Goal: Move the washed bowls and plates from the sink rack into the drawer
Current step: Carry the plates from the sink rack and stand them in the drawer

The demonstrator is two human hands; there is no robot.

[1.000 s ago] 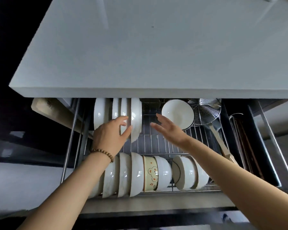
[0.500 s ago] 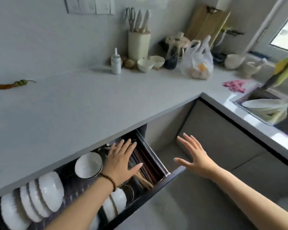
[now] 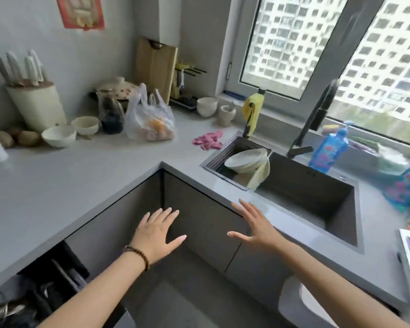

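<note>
A stack of white bowls or plates lies tilted in the wire sink rack at the left end of the dark sink. The open drawer shows only its right end at the lower left; its dishes are out of view. My left hand, with a bead bracelet, hovers empty with fingers spread in front of the corner cabinet. My right hand is also empty and spread, just below the counter edge, short of the rack.
On the grey counter stand a knife block, two small bowls, a plastic bag with fruit, a cutting board and a pink cloth. A black tap and blue soap bottle sit behind the sink.
My view has swung from the drawer to the right towards the sink. Both empty hands have left the drawer's dishes and moved right and up towards the sink rack.
</note>
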